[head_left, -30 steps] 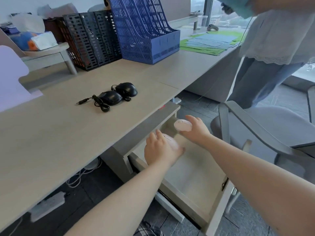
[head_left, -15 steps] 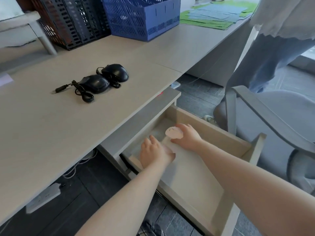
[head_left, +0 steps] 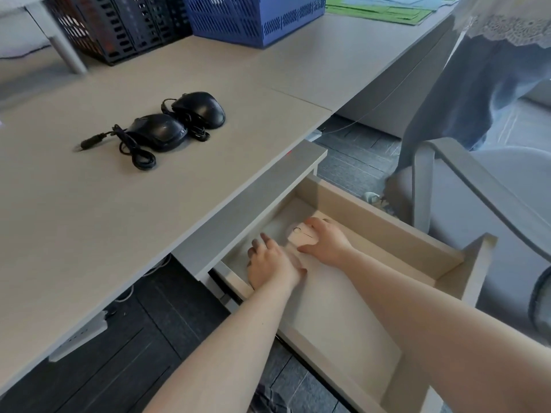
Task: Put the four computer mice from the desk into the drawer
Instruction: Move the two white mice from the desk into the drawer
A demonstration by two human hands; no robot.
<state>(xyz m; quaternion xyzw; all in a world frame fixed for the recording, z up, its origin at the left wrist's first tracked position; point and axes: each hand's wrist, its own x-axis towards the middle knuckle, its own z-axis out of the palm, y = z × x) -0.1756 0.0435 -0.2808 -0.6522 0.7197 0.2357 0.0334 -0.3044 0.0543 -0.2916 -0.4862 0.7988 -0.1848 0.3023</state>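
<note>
Pale wood drawer pulled open, both hands at its far end. Right hand closed over a pinkish-white mouse at the drawer floor. Left hand palm-down, curled; grip and contents hidden. Two black corded mice touching on the desk, far left.

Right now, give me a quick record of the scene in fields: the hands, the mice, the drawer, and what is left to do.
left hand: low in the drawer, palm down; anything beneath it is hidden
right hand: in the drawer, on a pale mouse
drawer: pulled open
black mice: two on the desk, near one and far one, side by side, cables bundled
left to do: both black mice
</note>
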